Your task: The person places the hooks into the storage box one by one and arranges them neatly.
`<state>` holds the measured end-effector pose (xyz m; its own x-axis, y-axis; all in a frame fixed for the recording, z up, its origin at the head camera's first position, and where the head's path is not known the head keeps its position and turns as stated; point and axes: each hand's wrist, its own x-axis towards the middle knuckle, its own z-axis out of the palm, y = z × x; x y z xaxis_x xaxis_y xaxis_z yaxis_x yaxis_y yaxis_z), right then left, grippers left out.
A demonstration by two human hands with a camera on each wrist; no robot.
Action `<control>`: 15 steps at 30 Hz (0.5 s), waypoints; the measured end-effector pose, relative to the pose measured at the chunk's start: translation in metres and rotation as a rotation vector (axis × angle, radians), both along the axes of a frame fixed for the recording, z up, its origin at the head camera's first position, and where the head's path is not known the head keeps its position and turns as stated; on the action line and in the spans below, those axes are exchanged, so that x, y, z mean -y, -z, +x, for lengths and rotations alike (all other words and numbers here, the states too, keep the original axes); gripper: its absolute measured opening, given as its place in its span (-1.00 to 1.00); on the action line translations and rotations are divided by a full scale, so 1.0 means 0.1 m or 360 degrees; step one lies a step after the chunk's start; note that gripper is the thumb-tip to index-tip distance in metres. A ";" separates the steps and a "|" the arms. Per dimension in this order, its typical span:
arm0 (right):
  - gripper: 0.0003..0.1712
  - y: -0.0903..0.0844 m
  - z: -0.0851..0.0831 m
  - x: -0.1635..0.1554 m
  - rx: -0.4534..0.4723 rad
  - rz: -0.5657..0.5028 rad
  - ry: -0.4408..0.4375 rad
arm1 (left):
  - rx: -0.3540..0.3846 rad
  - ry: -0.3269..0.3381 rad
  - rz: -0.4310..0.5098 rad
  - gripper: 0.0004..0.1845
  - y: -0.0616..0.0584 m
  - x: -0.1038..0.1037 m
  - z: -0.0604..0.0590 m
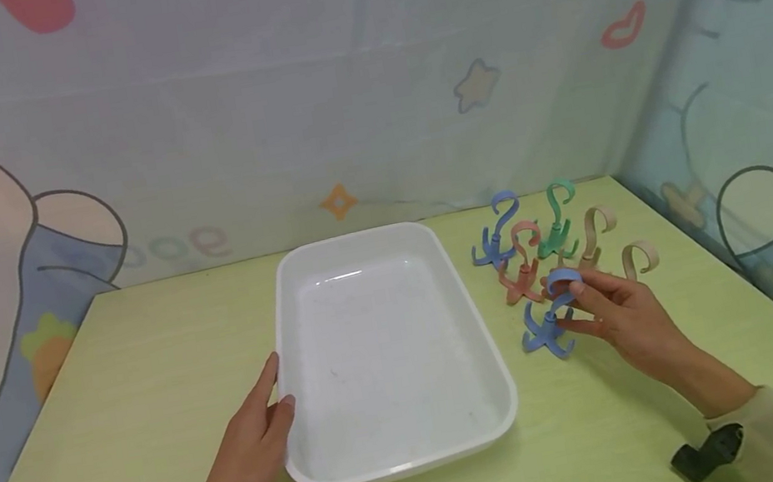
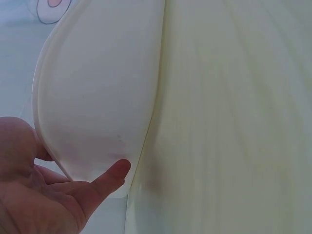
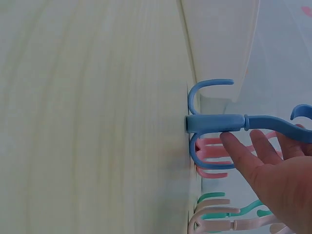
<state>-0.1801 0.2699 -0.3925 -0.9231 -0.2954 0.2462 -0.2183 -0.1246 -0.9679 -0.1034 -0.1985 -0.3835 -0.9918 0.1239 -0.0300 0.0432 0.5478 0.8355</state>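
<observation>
Right hand (image 1: 621, 313) pinching the blue hook (image 1: 553, 316); left hand (image 1: 259, 442) flat, steadying the white tray (image 1: 410, 465).
Advice: be lifting it straight up, clearing the pink hook (image 1: 524, 274) behind.

Lighting even and bright, diffuse from overhead. Soft short shadows only, under the white tray (image 1: 407, 465) rim and the hooks on the table (image 1: 150, 379). Faint glare streak on tray floor. Head view sharp at centre, mild wide-angle bending at edges. Both wrist views washed out and pale, low contrast; left hand (image 2: 44, 195) close to lens and soft, backdrop blurred.
</observation>
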 end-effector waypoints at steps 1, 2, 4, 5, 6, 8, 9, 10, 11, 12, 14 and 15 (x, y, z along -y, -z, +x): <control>-0.62 0.00 0.00 0.00 0.0002 -0.0010 -0.0007 | 0.0000 -0.0002 -0.0002 -0.28 0.00 0.00 0.00; -0.62 0.01 0.00 0.01 0.0004 -0.0017 -0.0008 | 0.0002 -0.0002 0.0003 -0.28 0.00 0.00 0.00; -0.62 0.01 -0.01 0.01 0.0004 -0.0033 -0.0015 | 0.0002 -0.0001 0.0010 -0.27 0.00 0.00 0.00; -0.62 0.01 -0.01 0.01 0.0003 -0.0041 -0.0019 | 0.0002 0.0000 0.0013 -0.27 0.00 0.00 0.00; -0.62 0.01 -0.01 0.01 0.0002 -0.0049 -0.0023 | 0.0002 -0.0001 0.0014 -0.27 0.00 0.00 0.00; -0.61 0.01 -0.01 0.01 -0.0001 -0.0074 -0.0033 | 0.0002 0.0001 0.0020 -0.27 0.00 0.00 0.00; -0.60 0.01 -0.01 0.01 -0.0001 -0.0086 -0.0038 | 0.0001 0.0002 0.0020 -0.27 0.00 0.00 0.00; -0.60 0.01 -0.01 0.01 0.0000 -0.0102 -0.0046 | -0.0002 0.0001 0.0017 -0.27 0.00 0.00 0.00; -0.59 0.01 -0.01 0.02 0.0001 -0.0117 -0.0053 | -0.0003 0.0000 0.0017 -0.28 0.00 0.00 0.01; -0.58 0.00 -0.01 0.02 0.0002 -0.0131 -0.0060 | -0.0005 -0.0002 0.0015 -0.28 0.00 0.00 0.01; -0.57 0.00 0.00 0.02 0.0009 -0.0155 -0.0069 | -0.0008 -0.0002 0.0015 -0.28 0.00 0.00 0.01; -0.57 0.00 0.00 0.02 0.0015 -0.0165 -0.0072 | -0.0009 -0.0003 0.0014 -0.28 0.00 0.00 0.01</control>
<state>-0.1802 0.2675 -0.3921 -0.9119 -0.3101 0.2689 -0.2011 -0.2336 -0.9513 -0.1022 -0.1981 -0.3836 -0.9922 0.1221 -0.0234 0.0466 0.5404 0.8401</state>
